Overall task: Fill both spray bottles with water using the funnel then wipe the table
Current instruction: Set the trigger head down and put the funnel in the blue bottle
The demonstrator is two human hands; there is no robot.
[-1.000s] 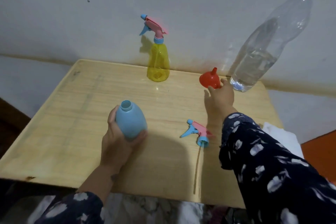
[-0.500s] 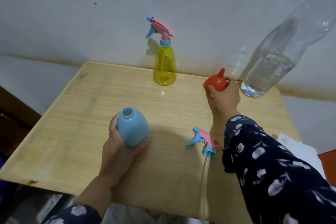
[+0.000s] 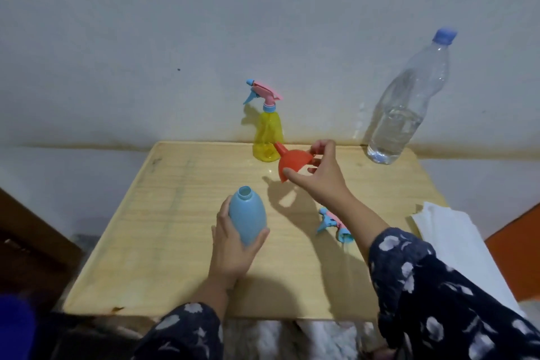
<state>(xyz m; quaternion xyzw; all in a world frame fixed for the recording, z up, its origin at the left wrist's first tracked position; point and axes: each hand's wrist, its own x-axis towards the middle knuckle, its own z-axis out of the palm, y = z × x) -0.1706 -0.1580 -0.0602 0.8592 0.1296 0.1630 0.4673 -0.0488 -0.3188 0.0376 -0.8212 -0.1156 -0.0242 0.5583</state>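
Head cam view, working from the bottom of the frame up: two dark sleeves (image 3: 455,298) with a pale blotchy print come in from the bottom edge. Left hand (image 3: 233,245), lower centre, is wrapped around the blue spray bottle (image 3: 247,218), thumb on its left side and fingers curled round the right. The bottle stands upright on the wooden table (image 3: 163,231), and its neck is open with no sprayer on it.

The matching spray head (image 3: 333,223), pink and light blue, is lying on its side on the table just right of centre, partly hidden behind the right forearm. Off the table's right edge there's a folded white cloth (image 3: 455,237).

Right hand (image 3: 318,175) is a bit further up, mid-frame, pinching the rim of the red funnel (image 3: 292,164) between thumb and fingers. The funnel's up off the table, tilted with the spout pointing up-left, and its shadow falls on the wood below. It's well apart from the blue bottle's mouth.

At the back edge by the wall, upper centre, the yellow spray bottle (image 3: 267,137) stands with its sprayer on. Upper right, a big clear water bottle (image 3: 406,114) with a blue cap, partly full.
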